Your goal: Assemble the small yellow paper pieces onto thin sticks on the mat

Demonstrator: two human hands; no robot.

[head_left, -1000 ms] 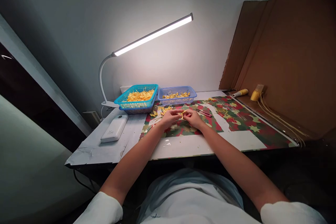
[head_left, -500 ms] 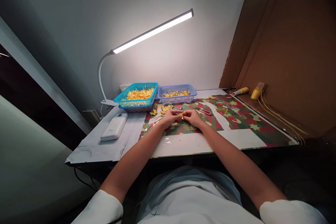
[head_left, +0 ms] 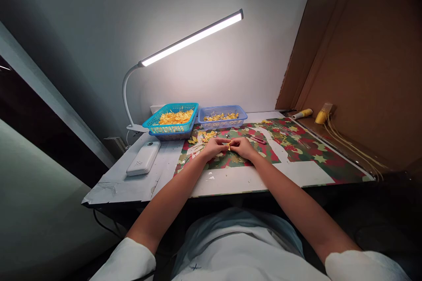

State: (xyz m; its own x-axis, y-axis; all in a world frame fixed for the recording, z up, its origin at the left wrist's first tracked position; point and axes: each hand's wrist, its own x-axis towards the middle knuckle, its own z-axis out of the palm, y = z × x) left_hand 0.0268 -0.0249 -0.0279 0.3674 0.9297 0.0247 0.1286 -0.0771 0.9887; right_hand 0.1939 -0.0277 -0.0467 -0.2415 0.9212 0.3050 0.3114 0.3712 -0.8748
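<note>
My left hand (head_left: 212, 148) and my right hand (head_left: 243, 147) meet over the patterned red and green mat (head_left: 296, 149) near the middle of the table. Both pinch a small yellow piece (head_left: 228, 144) between their fingertips. A loose heap of similar yellow pieces (head_left: 201, 137) lies on the mat just behind my left hand. Behind that stand a teal basket (head_left: 171, 122) heaped with yellow pieces and a blue basket (head_left: 222, 118) with fewer of them. Small red-handled snips (head_left: 256, 139) lie on the mat to the right of my right hand.
A white desk lamp (head_left: 191, 39) arches over the baskets from the back left. A white flat device (head_left: 143, 158) lies on the grey table part at left. Brown cardboard (head_left: 356, 66) walls the right side, with a yellow spool (head_left: 321, 116) and yellow cords beside it.
The hands have stayed together on the small yellow piece, fingers shifting slightly. The view has tipped a little, so the table sits marginally higher in frame.
</note>
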